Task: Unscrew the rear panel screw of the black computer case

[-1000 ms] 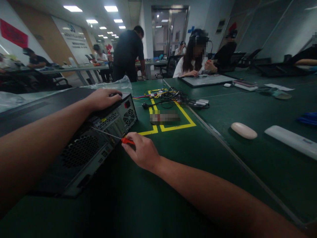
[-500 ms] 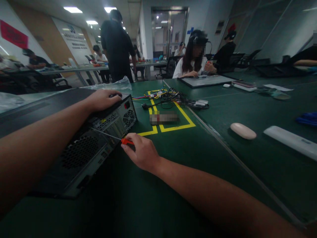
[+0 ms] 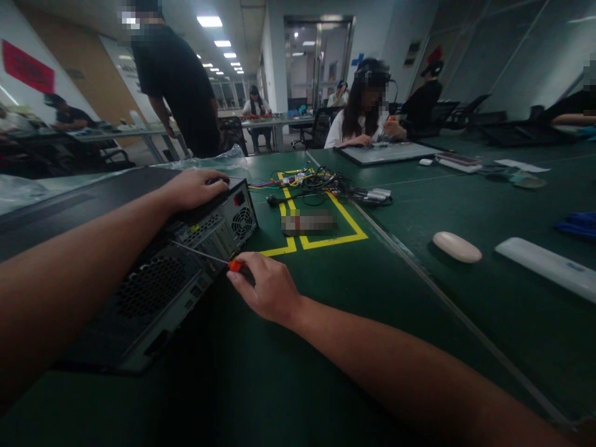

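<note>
A black desktop computer case (image 3: 162,285) lies on its side on the green table mat (image 3: 326,347), its rear panel with fan grille facing me. My left hand (image 3: 195,186) rests palm down on the case's upper far edge, fingers curled over it. My right hand (image 3: 265,287) is closed around a screwdriver (image 3: 235,265) with an orange handle. Its thin metal shaft runs left to the case's rear panel, and the tip touches the panel near the expansion slots.
A tangle of coloured cables (image 3: 316,183) lies in a yellow taped rectangle (image 3: 326,239) beyond the case. A white mouse (image 3: 457,246) and white keyboard (image 3: 549,267) sit at right. A standing person in black (image 3: 177,81) is close behind the table; others sit farther back.
My hands and the screwdriver have stayed nearly still. The standing person in black has walked from the back toward the table's far left, much closer now.
</note>
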Action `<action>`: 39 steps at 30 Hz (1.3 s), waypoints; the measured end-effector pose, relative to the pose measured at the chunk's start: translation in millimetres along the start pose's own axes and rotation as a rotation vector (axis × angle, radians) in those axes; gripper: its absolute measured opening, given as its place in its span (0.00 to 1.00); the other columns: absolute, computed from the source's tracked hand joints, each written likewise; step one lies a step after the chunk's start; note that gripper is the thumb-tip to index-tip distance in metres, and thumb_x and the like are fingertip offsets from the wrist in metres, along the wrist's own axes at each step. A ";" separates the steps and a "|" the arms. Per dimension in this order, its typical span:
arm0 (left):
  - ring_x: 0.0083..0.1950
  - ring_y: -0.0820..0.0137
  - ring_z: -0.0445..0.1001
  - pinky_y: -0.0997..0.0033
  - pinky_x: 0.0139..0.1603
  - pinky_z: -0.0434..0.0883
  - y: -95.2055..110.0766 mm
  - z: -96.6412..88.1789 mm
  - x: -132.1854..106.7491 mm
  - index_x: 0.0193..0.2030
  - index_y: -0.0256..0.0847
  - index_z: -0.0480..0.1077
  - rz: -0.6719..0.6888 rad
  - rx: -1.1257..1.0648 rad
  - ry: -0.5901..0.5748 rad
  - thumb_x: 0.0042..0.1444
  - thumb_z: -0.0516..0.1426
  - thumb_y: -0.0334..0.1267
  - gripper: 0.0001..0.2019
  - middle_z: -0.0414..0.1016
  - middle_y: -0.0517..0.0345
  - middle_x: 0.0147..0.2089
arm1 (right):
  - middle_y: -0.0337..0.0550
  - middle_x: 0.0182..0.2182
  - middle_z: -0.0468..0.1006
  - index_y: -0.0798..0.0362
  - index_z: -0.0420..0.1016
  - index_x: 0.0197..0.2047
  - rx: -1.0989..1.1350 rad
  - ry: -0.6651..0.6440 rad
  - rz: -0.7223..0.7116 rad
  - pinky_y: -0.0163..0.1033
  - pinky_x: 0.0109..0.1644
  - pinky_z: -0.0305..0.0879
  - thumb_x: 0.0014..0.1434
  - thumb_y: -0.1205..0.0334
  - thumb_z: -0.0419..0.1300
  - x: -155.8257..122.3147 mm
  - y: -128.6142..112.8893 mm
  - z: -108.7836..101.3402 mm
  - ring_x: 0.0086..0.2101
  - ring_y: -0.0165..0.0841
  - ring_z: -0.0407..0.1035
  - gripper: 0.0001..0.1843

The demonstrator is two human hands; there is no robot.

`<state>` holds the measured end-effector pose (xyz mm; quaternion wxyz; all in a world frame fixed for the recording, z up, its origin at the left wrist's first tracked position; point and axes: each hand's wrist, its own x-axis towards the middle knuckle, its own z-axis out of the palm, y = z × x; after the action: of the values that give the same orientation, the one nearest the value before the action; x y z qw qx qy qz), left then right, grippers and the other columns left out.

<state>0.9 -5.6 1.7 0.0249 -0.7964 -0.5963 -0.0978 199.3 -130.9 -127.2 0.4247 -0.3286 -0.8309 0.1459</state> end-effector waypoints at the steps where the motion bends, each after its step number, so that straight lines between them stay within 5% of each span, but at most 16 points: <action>1: 0.55 0.59 0.67 0.63 0.57 0.59 -0.2 0.1 0.2 0.57 0.36 0.67 -0.001 0.002 0.000 0.57 0.44 0.52 0.29 0.69 0.48 0.57 | 0.43 0.40 0.76 0.54 0.66 0.47 -0.004 -0.002 0.004 0.36 0.44 0.64 0.64 0.51 0.47 0.2 -0.4 -0.2 0.39 0.31 0.70 0.17; 39: 0.53 0.56 0.69 0.61 0.55 0.62 -1.3 1.5 0.3 0.57 0.41 0.69 -0.042 -0.028 0.011 0.54 0.47 0.54 0.29 0.72 0.51 0.54 | 0.40 0.38 0.75 0.52 0.63 0.46 0.006 -0.011 -0.013 0.35 0.42 0.63 0.63 0.54 0.50 -0.1 1.5 1.6 0.38 0.30 0.70 0.12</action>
<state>-0.1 -4.7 0.2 0.0148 -0.7834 -0.6114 -0.1109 198.7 -129.8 -129.0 0.4223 -0.3212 -0.8347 0.1475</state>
